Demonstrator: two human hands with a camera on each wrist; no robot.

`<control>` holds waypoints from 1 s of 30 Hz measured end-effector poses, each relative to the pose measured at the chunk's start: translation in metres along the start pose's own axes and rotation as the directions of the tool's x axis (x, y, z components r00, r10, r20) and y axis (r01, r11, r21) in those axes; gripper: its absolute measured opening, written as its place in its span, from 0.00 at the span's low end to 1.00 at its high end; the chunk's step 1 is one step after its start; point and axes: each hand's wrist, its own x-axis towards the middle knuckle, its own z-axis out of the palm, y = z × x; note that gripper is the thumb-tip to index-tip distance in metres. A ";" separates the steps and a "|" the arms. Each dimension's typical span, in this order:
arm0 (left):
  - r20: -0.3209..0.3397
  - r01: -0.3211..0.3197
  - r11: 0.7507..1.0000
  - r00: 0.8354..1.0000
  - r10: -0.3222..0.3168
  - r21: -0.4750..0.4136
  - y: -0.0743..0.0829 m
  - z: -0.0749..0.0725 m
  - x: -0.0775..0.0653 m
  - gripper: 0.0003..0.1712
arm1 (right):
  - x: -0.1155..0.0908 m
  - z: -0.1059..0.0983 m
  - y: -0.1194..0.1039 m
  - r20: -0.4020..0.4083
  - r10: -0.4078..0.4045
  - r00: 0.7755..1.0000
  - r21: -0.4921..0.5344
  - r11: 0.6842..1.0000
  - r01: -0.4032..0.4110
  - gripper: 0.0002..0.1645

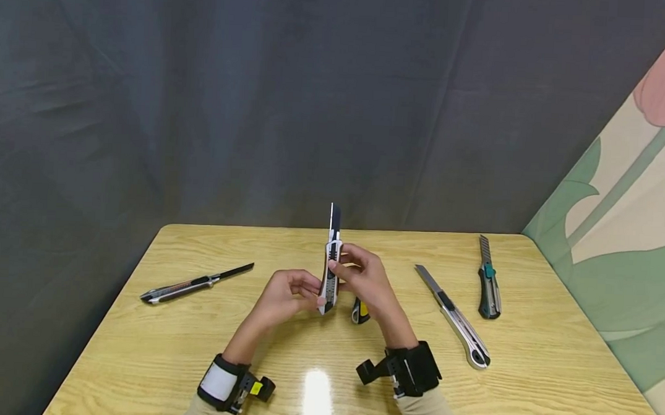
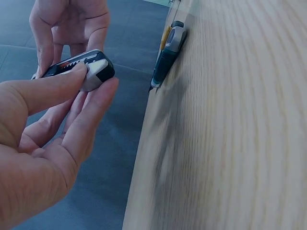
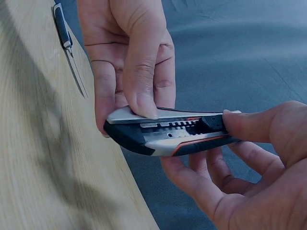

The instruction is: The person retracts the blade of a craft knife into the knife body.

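Note:
Both hands hold a silver-and-black utility knife (image 1: 330,288) above the middle of the table, its broad blade extended and pointing up and away. My left hand (image 1: 281,295) pinches the knife's butt end between thumb and fingers, the thumb lying on the pale casing in the left wrist view. Higher up the handle, my right hand (image 1: 368,280) grips it from the other side. In the right wrist view, the right thumb (image 3: 254,125) presses at the black slider (image 3: 212,123), with fingers underneath. Orange trim runs along the casing, and an open slot shows a notched metal strip.
A wooden table (image 1: 165,349) carries a silver-and-black knife (image 1: 195,283) at left, a long silver knife (image 1: 456,318) at right, and a teal-and-black knife (image 1: 489,282) beyond it. A yellow-and-black knife (image 1: 359,312) lies partly hidden by my right hand. A dark curtain (image 1: 314,107) hangs behind.

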 end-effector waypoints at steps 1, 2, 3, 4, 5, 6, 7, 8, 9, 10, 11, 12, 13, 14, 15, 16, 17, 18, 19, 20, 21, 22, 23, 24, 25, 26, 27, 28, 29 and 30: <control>0.001 0.002 1.000 1.000 -0.002 -0.003 0.000 0.000 0.000 0.13 | 0.000 0.000 0.000 0.005 0.004 1.000 0.004 1.000 -0.004 0.20; 0.001 0.002 1.000 1.000 -0.002 -0.004 0.000 0.000 0.001 0.12 | 0.000 -0.001 0.000 0.009 0.008 1.000 0.009 1.000 -0.008 0.20; 0.001 0.003 1.000 1.000 -0.003 -0.007 -0.001 0.000 0.001 0.12 | 0.001 -0.002 0.000 0.017 0.008 1.000 0.015 1.000 -0.009 0.21; 0.001 0.005 1.000 1.000 -0.005 -0.009 -0.001 0.000 0.001 0.12 | 0.001 -0.002 0.000 0.025 0.013 1.000 0.018 1.000 -0.013 0.22; 0.002 0.008 1.000 1.000 -0.008 -0.014 -0.001 0.000 0.001 0.12 | 0.000 -0.002 -0.002 0.034 0.016 0.999 0.019 1.000 -0.017 0.22; 0.002 0.013 1.000 1.000 -0.013 -0.015 0.000 0.000 0.001 0.12 | -0.001 -0.001 -0.005 0.042 0.017 0.999 0.019 1.000 -0.018 0.23; 0.003 0.016 1.000 1.000 -0.016 -0.016 0.000 0.000 0.000 0.13 | -0.001 -0.001 -0.005 0.047 0.016 0.999 0.016 1.000 -0.017 0.23; 0.003 0.019 1.000 1.000 -0.019 -0.016 0.001 -0.001 0.000 0.13 | -0.001 -0.002 -0.005 0.050 0.015 0.999 0.012 1.000 -0.016 0.23; 0.004 0.023 1.000 1.000 -0.023 -0.017 0.001 -0.001 -0.001 0.13 | -0.001 -0.002 -0.004 0.053 0.014 0.999 0.008 1.000 -0.014 0.23; 0.004 0.026 1.000 1.000 -0.026 -0.018 0.001 -0.001 -0.001 0.13 | -0.001 -0.002 -0.004 0.054 0.014 0.998 0.002 1.000 -0.014 0.23; 0.004 0.030 0.999 1.000 -0.030 -0.021 0.001 -0.001 -0.001 0.13 | -0.001 -0.002 -0.004 0.055 0.012 0.998 -0.002 1.000 -0.012 0.23; 0.004 0.033 0.999 0.999 -0.033 -0.023 0.001 -0.001 -0.001 0.13 | -0.001 -0.002 -0.002 0.055 0.008 0.998 -0.008 1.000 -0.008 0.23; 0.004 0.035 0.999 0.999 -0.035 -0.027 0.000 -0.001 -0.001 0.13 | 0.000 -0.003 0.002 0.053 0.008 0.999 -0.010 1.000 -0.007 0.23; 0.003 0.038 0.999 0.999 -0.038 -0.030 0.000 -0.001 -0.001 0.13 | 0.000 -0.003 0.002 0.053 0.009 0.999 -0.009 1.000 -0.008 0.23; 0.003 0.042 0.999 0.999 -0.042 -0.035 -0.001 -0.001 0.000 0.12 | 0.000 -0.003 0.002 0.054 0.009 0.998 -0.011 1.000 -0.009 0.23; 0.001 0.046 0.998 0.999 -0.046 -0.040 -0.001 -0.002 0.000 0.12 | 0.000 -0.003 0.002 0.057 0.010 0.998 -0.011 1.000 -0.010 0.23; 0.000 0.051 0.998 0.999 -0.051 -0.045 -0.001 -0.002 0.000 0.12 | 0.001 -0.002 0.002 0.062 0.012 0.998 -0.011 1.000 -0.011 0.24; -0.002 0.057 0.997 0.998 -0.057 -0.051 -0.001 -0.002 0.000 0.13 | 0.001 -0.002 0.003 0.064 0.014 0.998 -0.012 1.000 -0.013 0.24; -0.003 0.061 0.997 0.998 -0.061 -0.053 -0.002 -0.003 0.000 0.13 | 0.001 -0.002 0.003 0.065 0.020 0.998 -0.010 1.000 -0.020 0.25; -0.001 0.066 0.996 0.998 -0.066 -0.056 -0.002 -0.003 0.000 0.13 | 0.001 -0.001 0.003 0.065 0.026 0.998 -0.012 1.000 -0.025 0.25; 0.002 0.071 0.996 0.998 -0.071 -0.060 -0.002 -0.003 0.000 0.13 | 0.001 -0.001 0.004 0.065 0.031 0.997 -0.014 0.999 -0.030 0.26; 0.003 0.073 0.995 0.997 -0.073 -0.064 -0.003 -0.003 0.000 0.13 | 0.001 -0.001 0.004 0.063 0.036 0.997 -0.012 0.999 -0.036 0.26; 0.005 0.075 0.995 0.997 -0.075 -0.068 -0.003 -0.004 0.000 0.13 | 0.001 0.000 0.004 0.061 0.041 0.997 -0.013 0.999 -0.041 0.26; 0.006 0.077 0.995 0.997 -0.076 -0.071 -0.003 -0.004 0.000 0.13 | 0.001 0.000 0.004 0.057 0.044 0.997 -0.015 0.999 -0.044 0.26; 0.007 0.075 0.994 0.997 -0.074 -0.074 -0.003 -0.004 0.000 0.13 | 0.000 0.000 0.005 0.054 0.045 0.998 -0.019 0.999 -0.044 0.26; 0.009 0.074 0.994 0.997 -0.074 -0.081 -0.004 -0.004 0.000 0.13 | 0.000 0.000 0.004 0.053 0.043 0.998 -0.023 0.999 -0.042 0.26; 0.010 0.071 0.994 0.997 -0.071 -0.087 -0.004 -0.004 0.000 0.13 | 0.000 0.000 0.004 0.053 0.042 0.998 -0.021 0.999 -0.041 0.26; 0.010 0.069 0.993 0.998 -0.068 -0.091 -0.004 -0.005 0.000 0.13 | 0.001 0.000 0.005 0.053 0.042 0.998 -0.022 0.999 -0.041 0.26; 0.013 0.067 0.993 0.998 -0.066 -0.095 -0.004 -0.005 0.000 0.13 | 0.001 0.000 0.005 0.051 0.044 0.998 -0.025 0.999 -0.042 0.26; 0.014 0.066 0.993 0.998 -0.065 -0.095 -0.004 -0.005 0.000 0.13 | 0.001 0.000 0.005 0.051 0.048 0.998 -0.026 0.999 -0.046 0.25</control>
